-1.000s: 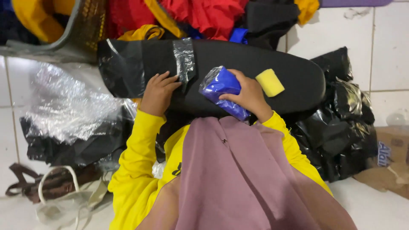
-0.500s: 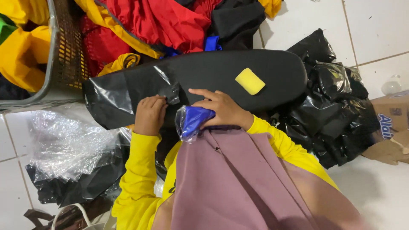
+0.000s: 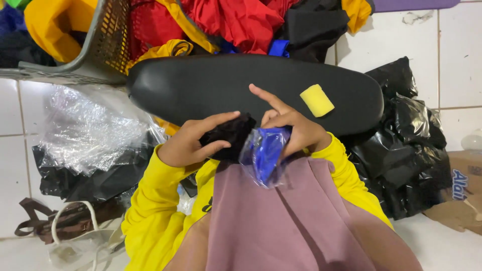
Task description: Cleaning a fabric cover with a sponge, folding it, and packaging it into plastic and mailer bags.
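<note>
A long black padded seat (image 3: 211,85) lies across the floor in front of me, its surface bare, with a yellow sponge (image 3: 316,100) resting on its right part. My left hand (image 3: 188,143) is closed on a crumpled wad of black plastic (image 3: 230,134) at the seat's near edge. My right hand (image 3: 293,128) grips a blue item in a clear plastic bag (image 3: 263,155), its forefinger stretched out over the seat. Both hands nearly touch. Yellow sleeves cover my arms, and mauve cloth (image 3: 281,221) covers my lap below.
A grey plastic basket (image 3: 95,50) with yellow cloth stands at the upper left. Red, black and yellow clothes (image 3: 236,20) are piled behind the seat. Clear plastic wrap (image 3: 90,130) lies left, black plastic bags (image 3: 406,145) right, a cardboard box (image 3: 464,195) far right, brown straps (image 3: 60,221) lower left.
The black plastic and tape that wrapped the seat's left end are gone from it; my left hand now holds a black wad. The blue bag has come down toward my lap.
</note>
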